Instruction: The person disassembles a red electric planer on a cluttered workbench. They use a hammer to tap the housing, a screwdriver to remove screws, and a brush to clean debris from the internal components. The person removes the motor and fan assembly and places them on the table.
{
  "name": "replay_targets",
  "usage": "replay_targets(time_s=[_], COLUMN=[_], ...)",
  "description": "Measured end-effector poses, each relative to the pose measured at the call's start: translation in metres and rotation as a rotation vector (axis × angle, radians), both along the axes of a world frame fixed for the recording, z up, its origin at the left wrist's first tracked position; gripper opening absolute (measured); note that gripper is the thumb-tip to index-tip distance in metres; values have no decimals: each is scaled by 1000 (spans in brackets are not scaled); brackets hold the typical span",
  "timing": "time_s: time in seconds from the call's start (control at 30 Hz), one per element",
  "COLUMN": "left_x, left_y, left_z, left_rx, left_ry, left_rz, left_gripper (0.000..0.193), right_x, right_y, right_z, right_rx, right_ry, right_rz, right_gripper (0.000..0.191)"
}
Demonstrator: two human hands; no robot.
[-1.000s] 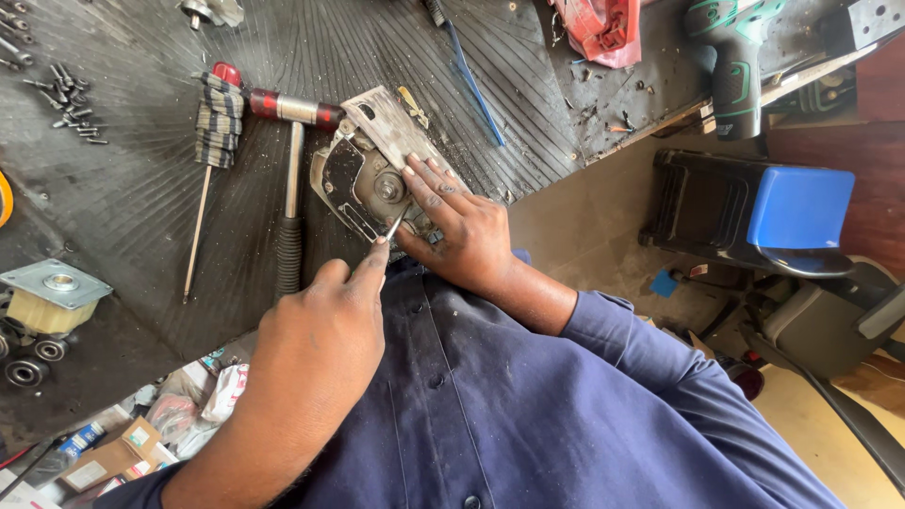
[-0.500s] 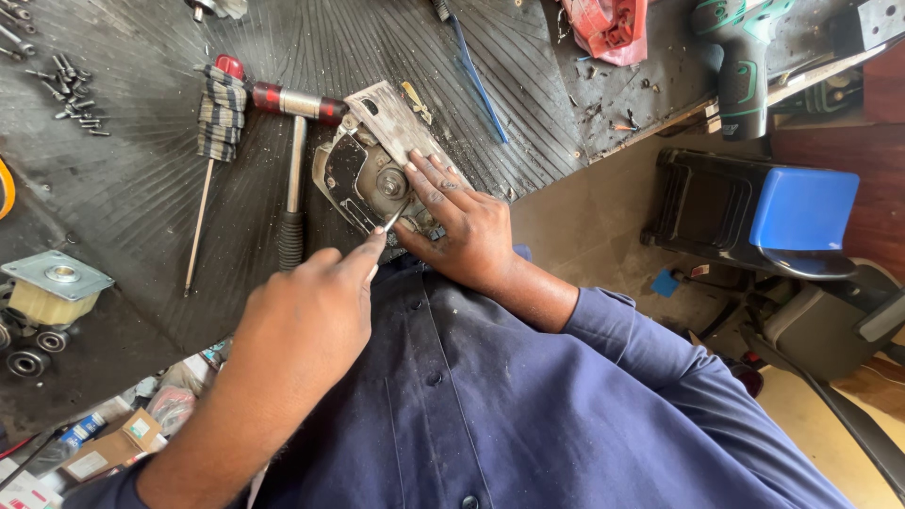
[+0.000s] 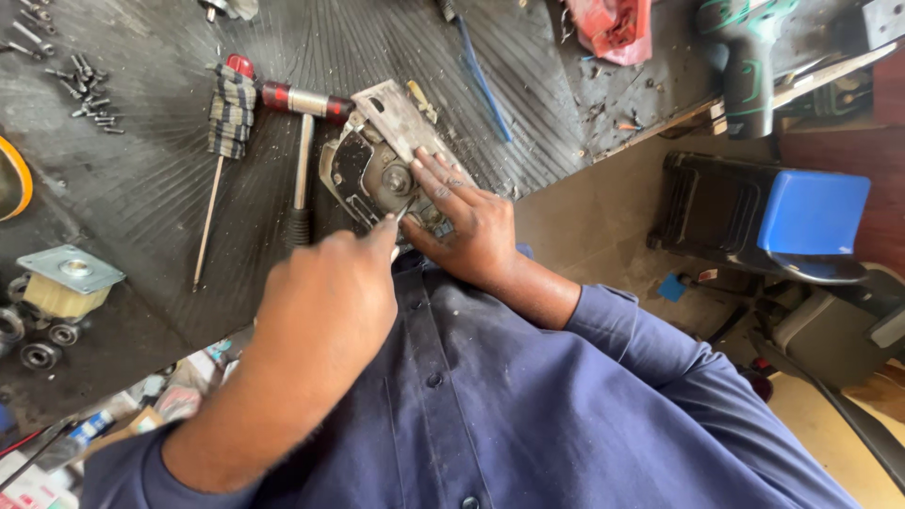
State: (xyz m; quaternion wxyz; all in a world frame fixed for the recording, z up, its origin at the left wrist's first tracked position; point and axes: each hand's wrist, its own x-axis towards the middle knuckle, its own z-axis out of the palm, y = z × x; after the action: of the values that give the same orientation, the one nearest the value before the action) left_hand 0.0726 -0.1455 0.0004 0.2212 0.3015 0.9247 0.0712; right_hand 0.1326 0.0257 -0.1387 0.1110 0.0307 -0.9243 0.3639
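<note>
From the head view, a flat grey metal mechanism [image 3: 382, 160] lies on the ribbed black mat [image 3: 141, 179], long axis running diagonally up-left, right hand [image 3: 471, 221] pressing it flat-fingered, left hand [image 3: 330, 292] pinched on a thin tool at its hub

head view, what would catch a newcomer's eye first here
A grey metal plate mechanism at the bench edge, pinned flat by the right hand while the left hand touches its near edge. Left of it lies a red-handled hammer; far right, a blue plastic case.
</note>
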Motion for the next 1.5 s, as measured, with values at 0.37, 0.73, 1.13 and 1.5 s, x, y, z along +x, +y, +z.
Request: replay_targets(time_s=[0.37,0.73,1.13,1.5], left_x=[18,29,4,-10], left_y=[-26,-58,-67,-55], left_z=[-21,-25,-16,-15], left_rx=[80,514,340,239], left_ry=[60,32,265,169], left_rz=[61,242,148,144], left_gripper=[34,39,26,28], right_x=[5,5,-35,-57], right_y=[-9,-16,-25,-24], right_z=[3,26,45,28], right_rx=[157,89,-55,12], right_ry=[12,-81,-149,-202], right_rz=[18,-47,-71,-27], right_gripper=[67,69,98,111])
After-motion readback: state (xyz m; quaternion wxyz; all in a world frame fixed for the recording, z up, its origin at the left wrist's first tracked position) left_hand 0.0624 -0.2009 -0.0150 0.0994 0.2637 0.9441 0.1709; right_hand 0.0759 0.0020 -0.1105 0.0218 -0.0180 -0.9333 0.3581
